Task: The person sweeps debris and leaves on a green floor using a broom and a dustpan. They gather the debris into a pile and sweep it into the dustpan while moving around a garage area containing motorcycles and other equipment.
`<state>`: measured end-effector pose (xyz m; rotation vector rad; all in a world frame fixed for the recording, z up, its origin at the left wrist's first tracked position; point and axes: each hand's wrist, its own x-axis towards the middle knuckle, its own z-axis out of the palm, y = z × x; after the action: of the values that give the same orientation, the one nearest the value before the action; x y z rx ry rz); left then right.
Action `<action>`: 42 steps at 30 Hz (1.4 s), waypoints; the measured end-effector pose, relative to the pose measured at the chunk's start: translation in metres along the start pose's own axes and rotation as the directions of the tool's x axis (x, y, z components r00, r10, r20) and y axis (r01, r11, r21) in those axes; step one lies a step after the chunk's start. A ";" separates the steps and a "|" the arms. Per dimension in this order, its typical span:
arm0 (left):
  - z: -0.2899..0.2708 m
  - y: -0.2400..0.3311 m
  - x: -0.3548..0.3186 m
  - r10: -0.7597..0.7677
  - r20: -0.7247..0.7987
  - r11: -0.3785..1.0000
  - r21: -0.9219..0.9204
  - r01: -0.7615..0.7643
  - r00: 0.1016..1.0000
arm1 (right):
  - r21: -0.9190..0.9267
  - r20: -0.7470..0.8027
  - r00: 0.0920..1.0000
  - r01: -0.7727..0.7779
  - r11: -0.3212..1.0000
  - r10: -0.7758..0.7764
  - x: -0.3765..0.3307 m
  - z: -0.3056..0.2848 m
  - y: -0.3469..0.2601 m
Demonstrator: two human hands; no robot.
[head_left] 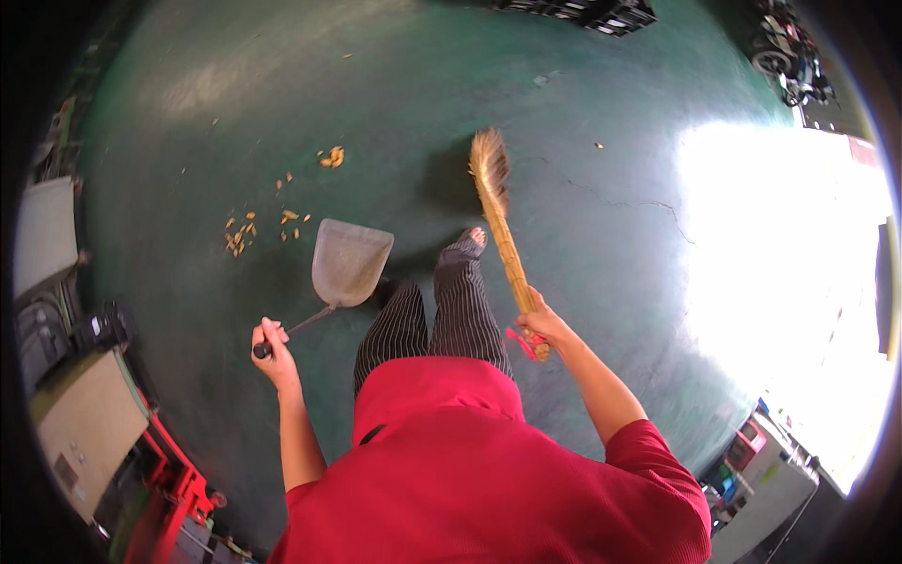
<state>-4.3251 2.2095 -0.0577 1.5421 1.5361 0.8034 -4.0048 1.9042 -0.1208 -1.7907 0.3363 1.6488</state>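
My left hand (272, 346) grips the dark handle of a grey metal dustpan (349, 262), whose pan hangs over the green floor ahead of me. My right hand (542, 324) holds a straw broom (498, 214) by its bound handle, bristles pointing away and up near the floor. Small yellow-orange scraps (246, 231) lie scattered on the floor left of the dustpan, with another little clump (332, 156) farther off. My striped trouser legs and one foot (473, 239) show between the two tools.
A grey and red machine (89, 414) stands at the lower left. A dark pallet (601, 13) lies at the top edge, a vehicle (787, 54) at the upper right. Bright sunlight washes the floor on the right, near a white box (766, 479).
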 end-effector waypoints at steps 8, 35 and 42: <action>-0.103 -0.040 -0.007 0.020 -0.073 0.998 0.065 -0.016 0.997 | 0.061 0.239 0.961 0.125 0.990 -0.136 0.042 0.198 -0.015; -0.072 -0.023 -0.019 0.004 -0.303 1.000 0.021 0.003 0.953 | -0.191 -0.552 0.808 0.119 0.974 -0.207 -0.026 -0.166 0.057; -0.045 0.026 -0.009 -0.015 -0.346 0.994 -0.106 -0.023 0.938 | 0.173 -0.511 0.858 0.167 0.971 -0.057 0.054 -0.278 -0.025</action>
<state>-4.3523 2.2064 -0.0130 1.3749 1.7063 1.1917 -3.7640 1.7627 -0.1715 -2.0108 0.6023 0.9970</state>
